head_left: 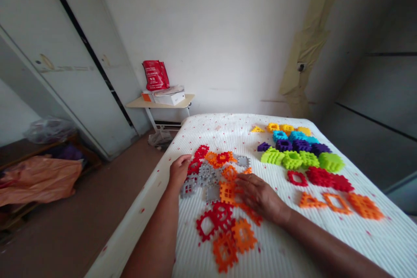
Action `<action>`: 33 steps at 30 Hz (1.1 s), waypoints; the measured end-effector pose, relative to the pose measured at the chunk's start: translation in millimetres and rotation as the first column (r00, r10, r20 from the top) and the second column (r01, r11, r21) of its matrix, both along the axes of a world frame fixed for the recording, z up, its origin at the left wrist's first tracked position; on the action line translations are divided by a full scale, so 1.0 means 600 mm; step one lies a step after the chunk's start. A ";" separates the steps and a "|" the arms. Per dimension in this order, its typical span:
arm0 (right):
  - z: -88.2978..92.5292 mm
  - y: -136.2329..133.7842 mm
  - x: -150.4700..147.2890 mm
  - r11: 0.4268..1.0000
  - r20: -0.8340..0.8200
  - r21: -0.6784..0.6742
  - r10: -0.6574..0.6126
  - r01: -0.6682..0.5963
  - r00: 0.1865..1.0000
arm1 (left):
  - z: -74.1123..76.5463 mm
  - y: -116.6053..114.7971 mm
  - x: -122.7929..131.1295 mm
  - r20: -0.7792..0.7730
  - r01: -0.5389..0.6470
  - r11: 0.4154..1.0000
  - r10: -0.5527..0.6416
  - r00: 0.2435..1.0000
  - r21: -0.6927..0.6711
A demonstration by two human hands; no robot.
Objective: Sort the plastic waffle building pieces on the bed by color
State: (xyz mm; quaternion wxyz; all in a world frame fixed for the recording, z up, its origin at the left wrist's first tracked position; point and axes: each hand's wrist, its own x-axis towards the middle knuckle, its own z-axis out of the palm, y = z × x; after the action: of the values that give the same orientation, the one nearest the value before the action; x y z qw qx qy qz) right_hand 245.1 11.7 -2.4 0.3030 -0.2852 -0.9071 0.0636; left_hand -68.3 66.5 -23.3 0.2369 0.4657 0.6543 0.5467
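A loose heap of flat, toothed plastic tiles in red (pixel 213 219), orange (pixel 228 191) and grey (pixel 206 173) lies on a white ribbed mattress (pixel 293 252). My left hand (pixel 178 169) rests at the heap's left edge, fingers curled over red and grey tiles. My right hand (pixel 259 195) lies flat on the heap's right side, fingers spread and touching orange tiles. Neither hand lifts a tile.
Sorted rows of tiles lie to the right: yellow (pixel 283 128), blue (pixel 293 136), purple (pixel 298 145), green (pixel 301 160), red (pixel 322 177), orange (pixel 342 203). A small table (pixel 159 103) with a red bag and boxes stands by the far wall. Wardrobe doors and floor clutter are left.
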 end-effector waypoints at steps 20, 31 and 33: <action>-0.038 -0.036 0.068 0.939 0.108 -0.035 -0.336 0.342 0.935 | 0.024 -0.065 0.013 -0.052 -0.226 0.950 0.242 0.969 0.218; -0.034 -0.035 0.068 0.953 0.071 -0.034 -0.299 0.302 0.952 | 0.030 -0.226 0.122 -0.726 0.533 0.842 -0.312 0.613 0.089; -0.033 -0.035 0.068 0.951 0.074 -0.036 -0.305 0.308 0.950 | 0.026 -0.223 0.121 -0.738 0.520 0.854 -0.336 0.586 0.025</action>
State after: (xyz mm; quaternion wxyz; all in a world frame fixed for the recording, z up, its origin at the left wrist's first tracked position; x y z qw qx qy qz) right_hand 286.0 -9.5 -22.0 0.2714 -0.4315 -0.8599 0.0273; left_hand 4.5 -67.3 -7.9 0.0339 0.8085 0.4900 0.3241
